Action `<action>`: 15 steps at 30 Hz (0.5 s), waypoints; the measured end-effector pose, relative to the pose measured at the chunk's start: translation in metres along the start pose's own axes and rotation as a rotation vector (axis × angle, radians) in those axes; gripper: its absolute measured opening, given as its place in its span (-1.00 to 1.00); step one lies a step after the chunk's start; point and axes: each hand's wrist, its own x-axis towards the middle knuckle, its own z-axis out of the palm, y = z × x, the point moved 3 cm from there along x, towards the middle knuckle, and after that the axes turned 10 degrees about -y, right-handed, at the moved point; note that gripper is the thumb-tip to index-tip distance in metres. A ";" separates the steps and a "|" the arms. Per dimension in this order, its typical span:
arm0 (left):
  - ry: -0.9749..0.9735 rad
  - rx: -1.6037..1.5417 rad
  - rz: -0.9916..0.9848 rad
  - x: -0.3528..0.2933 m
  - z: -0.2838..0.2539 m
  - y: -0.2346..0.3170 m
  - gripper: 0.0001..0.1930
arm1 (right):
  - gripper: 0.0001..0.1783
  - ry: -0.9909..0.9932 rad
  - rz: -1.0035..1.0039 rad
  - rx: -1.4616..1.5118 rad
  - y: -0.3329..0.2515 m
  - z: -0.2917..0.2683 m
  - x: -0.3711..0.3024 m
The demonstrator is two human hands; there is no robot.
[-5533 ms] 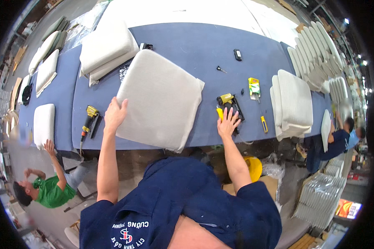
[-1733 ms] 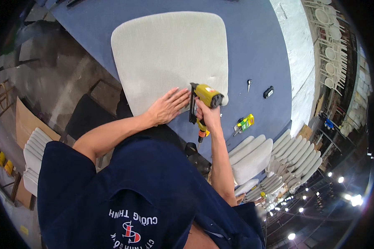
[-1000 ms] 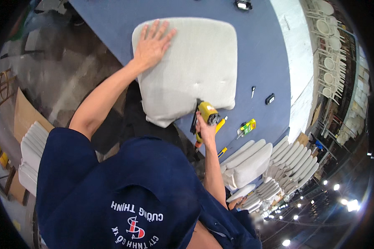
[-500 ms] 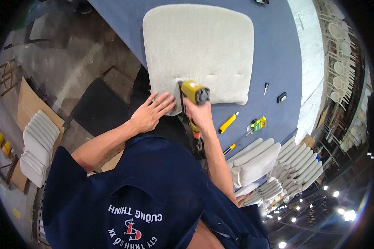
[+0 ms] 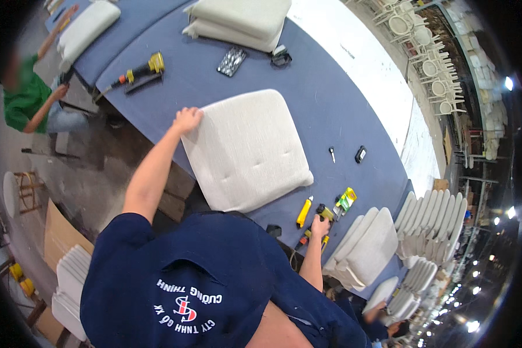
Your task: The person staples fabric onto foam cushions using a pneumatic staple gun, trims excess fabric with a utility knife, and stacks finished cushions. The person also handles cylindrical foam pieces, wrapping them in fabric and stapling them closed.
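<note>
A light grey upholstered seat cushion (image 5: 246, 153) lies on the blue-covered table (image 5: 313, 93), a row of small dimples across its near part. My left hand (image 5: 188, 120) grips its far left corner, fingers bent over the edge. To the right of the cushion, low over the table, my right hand (image 5: 319, 227) is closed round a yellow and black pneumatic staple gun (image 5: 326, 213); my fingers cover part of its handle. Close by lie a yellow utility knife (image 5: 304, 212) and a yellow-green packet (image 5: 345, 200).
Another staple gun (image 5: 145, 71) lies at the far left of the table, near a dark tray of small parts (image 5: 232, 61). Stacked cushions (image 5: 238, 23) stand at the back, more cushions (image 5: 368, 249) at right. A person in green (image 5: 26, 95) works on the left.
The staple gun has left the cushion's near edge and moved right with my right hand. My left hand has shifted to the far left corner; the cushion sits turned and nearer in view.
</note>
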 end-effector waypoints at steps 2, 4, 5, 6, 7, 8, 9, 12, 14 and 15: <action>0.003 -0.050 -0.014 -0.012 -0.010 0.020 -0.35 | -0.42 0.264 -0.143 0.140 -0.078 -0.002 -0.060; -0.006 -0.109 0.106 -0.043 -0.008 0.070 -0.36 | -0.50 -0.093 -0.255 0.821 -0.073 0.035 -0.060; 0.046 -0.108 0.148 -0.059 -0.022 0.062 -0.38 | -0.35 -0.527 -0.047 1.045 -0.117 0.050 -0.085; 0.084 -0.118 0.215 -0.076 -0.033 0.067 -0.40 | -0.28 -0.722 0.041 1.195 -0.144 0.070 -0.103; 0.132 -0.156 0.320 -0.102 -0.044 0.079 -0.43 | -0.20 -0.908 0.134 1.345 -0.162 0.088 -0.121; 0.166 -0.203 0.450 -0.133 -0.059 0.103 -0.45 | -0.10 -0.768 0.000 1.344 -0.166 0.106 -0.118; 0.192 -0.236 0.495 -0.177 -0.083 0.119 -0.48 | -0.04 -0.767 0.050 1.326 -0.187 0.096 -0.124; 0.115 -0.384 0.565 -0.323 -0.145 0.197 -0.44 | -0.01 -0.919 -0.131 1.469 -0.223 0.037 -0.129; 0.108 -0.557 0.835 -0.378 -0.138 0.219 -0.31 | 0.01 -0.860 -0.053 1.209 -0.264 -0.021 -0.137; 0.122 -0.522 0.962 -0.396 -0.129 0.241 -0.23 | 0.02 -0.840 -0.093 1.122 -0.280 -0.042 -0.136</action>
